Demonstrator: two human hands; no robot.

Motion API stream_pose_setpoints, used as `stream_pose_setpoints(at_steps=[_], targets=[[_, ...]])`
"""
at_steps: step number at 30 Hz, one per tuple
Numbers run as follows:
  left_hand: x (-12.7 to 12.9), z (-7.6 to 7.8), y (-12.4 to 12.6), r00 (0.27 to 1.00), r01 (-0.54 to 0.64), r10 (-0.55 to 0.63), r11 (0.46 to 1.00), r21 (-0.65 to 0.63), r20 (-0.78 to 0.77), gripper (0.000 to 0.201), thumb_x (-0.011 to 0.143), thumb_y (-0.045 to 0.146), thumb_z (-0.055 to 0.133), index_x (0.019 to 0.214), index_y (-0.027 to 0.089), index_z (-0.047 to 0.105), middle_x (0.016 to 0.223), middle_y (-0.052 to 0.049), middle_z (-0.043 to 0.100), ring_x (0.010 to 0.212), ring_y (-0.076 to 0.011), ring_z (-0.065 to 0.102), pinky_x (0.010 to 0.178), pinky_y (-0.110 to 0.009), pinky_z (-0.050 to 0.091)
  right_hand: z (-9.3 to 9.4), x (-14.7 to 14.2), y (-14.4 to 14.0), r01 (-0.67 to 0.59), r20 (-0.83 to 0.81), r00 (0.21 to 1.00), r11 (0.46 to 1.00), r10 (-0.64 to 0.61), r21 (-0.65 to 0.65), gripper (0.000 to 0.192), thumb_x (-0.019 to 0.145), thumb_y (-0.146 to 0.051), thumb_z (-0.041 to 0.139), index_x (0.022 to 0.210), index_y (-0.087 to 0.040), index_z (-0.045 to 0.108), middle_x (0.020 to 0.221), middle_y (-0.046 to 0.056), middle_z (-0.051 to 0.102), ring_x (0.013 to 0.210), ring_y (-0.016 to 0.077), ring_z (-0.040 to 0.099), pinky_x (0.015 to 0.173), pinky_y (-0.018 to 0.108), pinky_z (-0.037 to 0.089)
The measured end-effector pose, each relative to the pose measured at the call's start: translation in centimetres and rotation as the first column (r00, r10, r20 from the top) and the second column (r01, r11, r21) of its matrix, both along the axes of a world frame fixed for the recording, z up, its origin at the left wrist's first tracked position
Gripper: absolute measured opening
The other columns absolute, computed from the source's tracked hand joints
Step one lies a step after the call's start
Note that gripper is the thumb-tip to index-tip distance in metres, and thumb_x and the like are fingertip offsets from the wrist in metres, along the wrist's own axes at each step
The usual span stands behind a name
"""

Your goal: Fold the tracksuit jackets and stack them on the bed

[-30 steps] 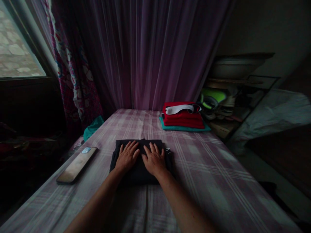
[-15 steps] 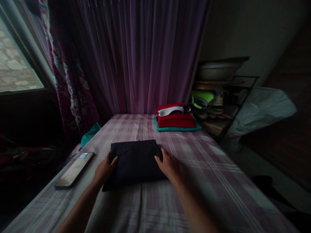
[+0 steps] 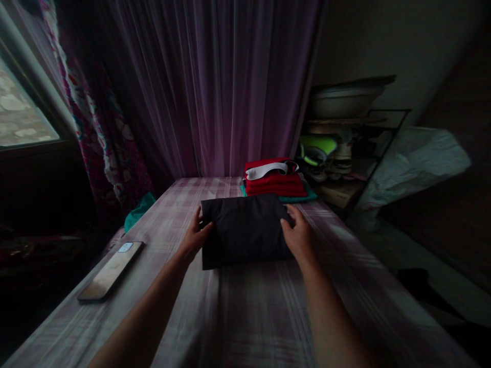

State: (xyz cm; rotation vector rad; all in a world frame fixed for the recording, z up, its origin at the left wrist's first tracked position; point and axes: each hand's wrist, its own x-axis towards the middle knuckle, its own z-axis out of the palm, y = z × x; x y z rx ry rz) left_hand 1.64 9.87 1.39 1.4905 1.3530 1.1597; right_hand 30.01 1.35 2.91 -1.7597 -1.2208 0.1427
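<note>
A folded dark garment (image 3: 245, 232) is held level between both hands over the checked cloth; whether it still touches the surface I cannot tell. My left hand (image 3: 195, 236) grips its left edge, thumb on top and fingers behind. On the opposite edge, my right hand (image 3: 300, 234) has its thumb over the fabric, the other fingers partly hidden at the side. Just beyond the garment lies a stack of folded red clothes (image 3: 274, 186) with a white band (image 3: 266, 170) on top and a teal piece (image 3: 311, 195) underneath.
A phone (image 3: 111, 273) lies on the left of the checked tablecloth (image 3: 245, 317). Teal cloth (image 3: 138, 210) hangs at the left edge. Purple curtains (image 3: 222, 92) close off the back. At the right stand a rack with shoes (image 3: 341, 161), a basin (image 3: 345, 99) and a pale plastic bag (image 3: 418, 163).
Both hands have carried the dark garment forward and to the right, closer to the red stack. The view has shifted slightly.
</note>
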Motion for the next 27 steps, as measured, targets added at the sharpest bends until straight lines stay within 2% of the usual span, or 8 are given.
stream_pose_setpoints(at_steps=[3, 6, 8, 11, 14, 19, 22, 27], targets=[[2.3, -0.6, 1.0, 0.981, 0.080, -0.076, 0.997, 0.015, -0.180, 0.070, 0.087, 0.032, 0.061, 0.152, 0.023, 0.037, 0.147, -0.014, 0.054, 0.127, -0.0260, 0.059, 0.095, -0.036, 0.055, 0.2, 3.5, -1.0, 0.165, 0.069, 0.984, 0.986, -0.163, -0.029, 0.060, 0.086, -0.031, 0.047, 0.144, -0.014, 0.046, 0.138, 0.019, 0.057, 0.127, 0.0312, 0.054, 0.104, 0.047, 0.044], [1.6, -2.4, 0.6, 0.890, 0.041, 0.007, 0.995, 0.095, -0.457, 0.057, 0.086, 0.036, 0.058, 0.141, 0.020, 0.052, 0.137, -0.013, 0.063, 0.124, -0.0285, 0.061, 0.098, -0.041, 0.053, -0.6, 5.2, -1.3, 0.262, 0.171, 0.955, 0.959, -0.242, -0.104, 0.057, 0.086, -0.034, 0.049, 0.139, -0.014, 0.051, 0.145, 0.021, 0.049, 0.136, 0.0341, 0.044, 0.106, 0.050, 0.042], [-0.1, -3.7, -0.3, 0.821, 0.023, 0.054, 0.991, 0.128, -0.568, 0.051, 0.088, 0.033, 0.052, 0.136, 0.017, 0.057, 0.132, -0.013, 0.067, 0.118, -0.0279, 0.064, 0.097, -0.042, 0.052, -1.2, 5.4, -1.1, 0.229, 0.202, 0.959, 0.964, -0.200, -0.137, 0.051, 0.086, -0.035, 0.050, 0.134, -0.016, 0.058, 0.144, 0.019, 0.050, 0.135, 0.0333, 0.046, 0.106, 0.049, 0.043], [-2.9, -5.0, -2.2, 0.761, 0.030, 0.082, 0.986, 0.161, -0.643, 0.048, 0.087, 0.030, 0.045, 0.131, 0.017, 0.062, 0.130, -0.012, 0.067, 0.115, -0.0265, 0.066, 0.098, -0.040, 0.052, -1.9, 4.1, -0.3, 0.102, 0.236, 0.970, 0.983, -0.064, -0.153, 0.043, 0.088, -0.035, 0.049, 0.125, -0.021, 0.065, 0.141, 0.014, 0.055, 0.130, 0.0296, 0.050, 0.106, 0.045, 0.043], [-5.3, -5.4, -3.9, 0.767, 0.002, 0.123, 0.981, 0.194, -0.630, 0.045, 0.086, 0.034, 0.045, 0.125, 0.023, 0.066, 0.118, -0.007, 0.074, 0.106, -0.0242, 0.069, 0.089, -0.035, 0.055, -2.1, 0.9, 0.2, -0.024, 0.292, 0.953, 0.978, 0.085, -0.205, 0.041, 0.091, -0.034, 0.048, 0.125, -0.022, 0.067, 0.141, 0.012, 0.057, 0.131, 0.0269, 0.050, 0.110, 0.043, 0.039], [-8.4, -5.3, -5.3, 0.818, -0.155, 0.236, 0.969, 0.194, -0.524, 0.040, 0.081, 0.045, 0.049, 0.110, 0.029, 0.071, 0.099, -0.001, 0.078, 0.092, -0.0232, 0.073, 0.076, -0.031, 0.057, -2.3, -4.0, -0.3, -0.181, 0.382, 0.857, 0.895, 0.347, -0.408, 0.040, 0.095, -0.035, 0.049, 0.132, -0.029, 0.062, 0.147, 0.010, 0.054, 0.138, 0.0271, 0.044, 0.115, 0.058, 0.023], [-9.8, -5.2, -5.3, 0.846, -0.226, 0.289, 0.955, 0.190, -0.447, 0.038, 0.078, 0.046, 0.052, 0.106, 0.029, 0.070, 0.101, -0.001, 0.078, 0.093, -0.0234, 0.073, 0.078, -0.031, 0.057, -2.7, -4.4, -1.0, -0.229, 0.388, 0.819, 0.861, 0.422, -0.454, 0.036, 0.095, -0.036, 0.051, 0.127, -0.031, 0.067, 0.146, 0.009, 0.055, 0.138, 0.0246, 0.045, 0.116, 0.056, 0.021], [-10.9, -5.1, -4.6, 0.886, -0.305, 0.336, 0.941, 0.145, -0.321, 0.036, 0.078, 0.043, 0.051, 0.104, 0.026, 0.070, 0.104, -0.004, 0.078, 0.095, -0.0237, 0.073, 0.084, -0.034, 0.056, -3.7, -3.4, -2.5, -0.318, 0.375, 0.774, 0.824, 0.511, -0.468, 0.033, 0.089, -0.036, 0.062, 0.120, -0.033, 0.071, 0.146, 0.008, 0.055, 0.138, 0.0243, 0.046, 0.117, 0.054, 0.023]])
